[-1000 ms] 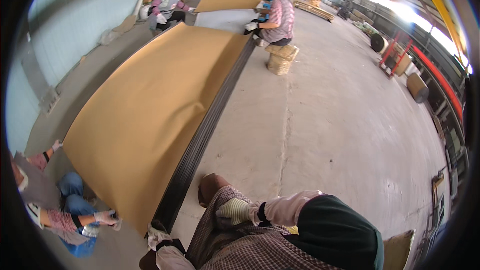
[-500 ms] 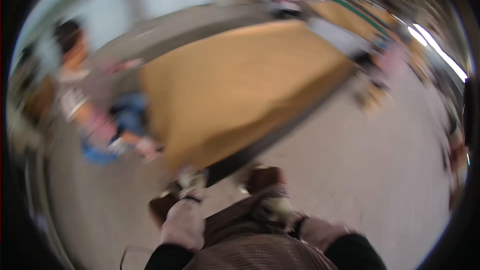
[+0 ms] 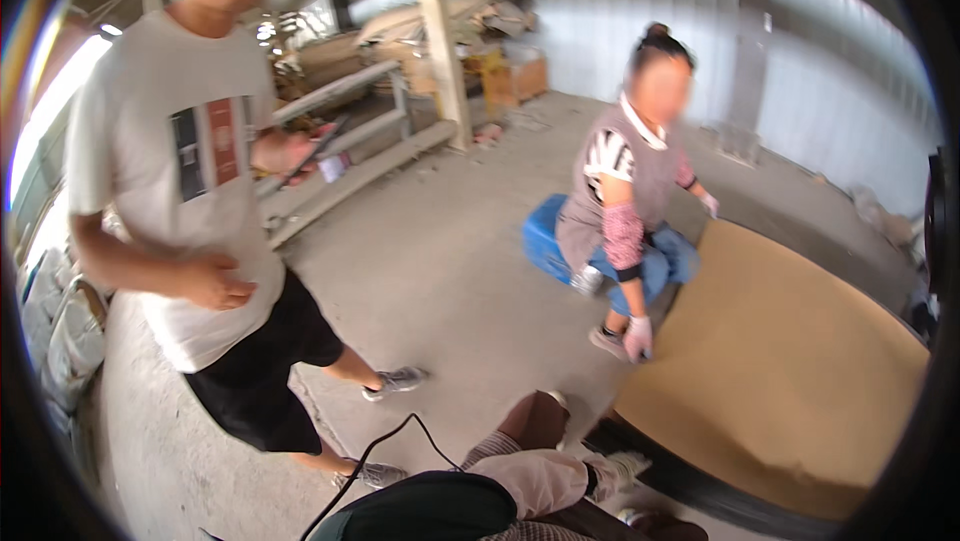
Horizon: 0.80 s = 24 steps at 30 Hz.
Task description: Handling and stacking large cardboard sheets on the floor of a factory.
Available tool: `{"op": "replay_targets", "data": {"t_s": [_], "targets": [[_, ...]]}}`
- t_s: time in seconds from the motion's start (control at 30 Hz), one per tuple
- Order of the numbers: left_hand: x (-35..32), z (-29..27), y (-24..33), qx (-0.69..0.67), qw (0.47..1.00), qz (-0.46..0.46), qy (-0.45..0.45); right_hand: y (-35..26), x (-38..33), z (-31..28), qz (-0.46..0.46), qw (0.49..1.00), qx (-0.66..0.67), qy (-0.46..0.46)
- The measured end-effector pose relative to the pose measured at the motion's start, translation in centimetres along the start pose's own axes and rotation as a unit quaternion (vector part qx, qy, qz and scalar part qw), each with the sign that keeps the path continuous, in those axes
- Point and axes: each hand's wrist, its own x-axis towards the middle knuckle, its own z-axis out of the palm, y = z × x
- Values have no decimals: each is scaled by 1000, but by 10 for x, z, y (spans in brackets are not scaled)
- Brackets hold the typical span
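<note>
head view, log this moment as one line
left hand: gloved, near dark stack, grip unclear | right hand: not visible | tan sheet: over dark stack | seated co-worker: gloved hand at sheet's edge

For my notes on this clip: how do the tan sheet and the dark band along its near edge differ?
Colour: the tan sheet is light brown, while the dark band is nearly black. Extent: the sheet spreads broad; the band shows only as a narrow strip. A seated co-worker's gloved hand is at the sheet's edge, while the wearer's left hand is by the band's end. Both lie right of the picture's middle.
</note>
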Motion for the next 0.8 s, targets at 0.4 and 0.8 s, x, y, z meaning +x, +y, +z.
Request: {"op": "replay_targets", "data": {"t_s": [0.4,0.8], "targets": [[7,40,-4,-267,960,24,83,4,-2,-9,-11,998,36,44],[-24,-2,24,-41,997,25,57,10,-27,0,17,996,45,81]]}}
